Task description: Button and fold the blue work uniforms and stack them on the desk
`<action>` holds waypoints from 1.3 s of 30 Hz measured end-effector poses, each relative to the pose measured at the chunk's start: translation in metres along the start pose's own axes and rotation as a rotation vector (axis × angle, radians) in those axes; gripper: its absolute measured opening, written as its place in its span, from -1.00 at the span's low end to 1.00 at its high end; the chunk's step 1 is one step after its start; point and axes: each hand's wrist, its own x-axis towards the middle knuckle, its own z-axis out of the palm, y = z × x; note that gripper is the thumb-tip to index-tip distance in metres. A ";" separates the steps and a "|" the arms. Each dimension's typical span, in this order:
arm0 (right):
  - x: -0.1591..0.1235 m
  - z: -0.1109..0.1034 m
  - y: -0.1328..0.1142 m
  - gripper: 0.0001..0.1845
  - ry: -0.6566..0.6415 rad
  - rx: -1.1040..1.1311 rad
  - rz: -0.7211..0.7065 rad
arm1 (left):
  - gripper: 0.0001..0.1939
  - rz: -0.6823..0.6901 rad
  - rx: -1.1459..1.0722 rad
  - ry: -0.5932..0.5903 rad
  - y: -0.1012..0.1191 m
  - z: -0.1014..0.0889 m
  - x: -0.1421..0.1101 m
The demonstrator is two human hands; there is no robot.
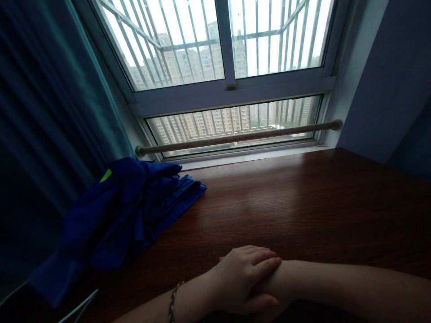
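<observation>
My left hand [235,278], with a braided bracelet [172,301] at its wrist, lies across the top of my right wrist. Its fingers are stretched out over the wrist, and the thumb sits apart on the near side. My right hand is almost wholly hidden beneath the left; the right forearm [336,282] runs in from the right edge. Both arms rest at the near side of a dark brown wooden tabletop [256,211]. To the left of the hands and apart from them lies a crumpled blue garment [124,215] with buttons and a yellow-green patch.
A blue curtain [50,89] hangs at the left. Behind the tabletop is a window [178,101] with outside bars, crossed low down by a horizontal rail [235,138]. A thin white cord or strip [81,305] lies at the lower left. A wall [380,89] stands at the right.
</observation>
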 end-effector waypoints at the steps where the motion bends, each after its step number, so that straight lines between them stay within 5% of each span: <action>1: 0.000 0.000 0.000 -0.13 0.000 0.001 -0.001 | -0.40 0.002 0.001 0.003 0.000 0.000 0.000; 14: -0.010 -0.015 -0.016 -0.65 -0.049 0.028 -0.063 | -0.40 0.000 0.003 0.004 0.000 0.001 0.000; 24: -0.011 -0.015 -0.017 -0.66 -0.064 0.032 -0.061 | -0.40 0.006 0.002 0.021 -0.001 0.002 0.001; 32: -0.009 -0.012 -0.009 -0.41 -0.018 0.018 -0.025 | -0.40 0.000 0.005 0.000 0.000 0.000 0.001; 39: -0.008 -0.009 -0.010 -0.63 -0.038 0.000 -0.042 | -0.41 -0.001 0.011 0.009 0.000 0.001 0.001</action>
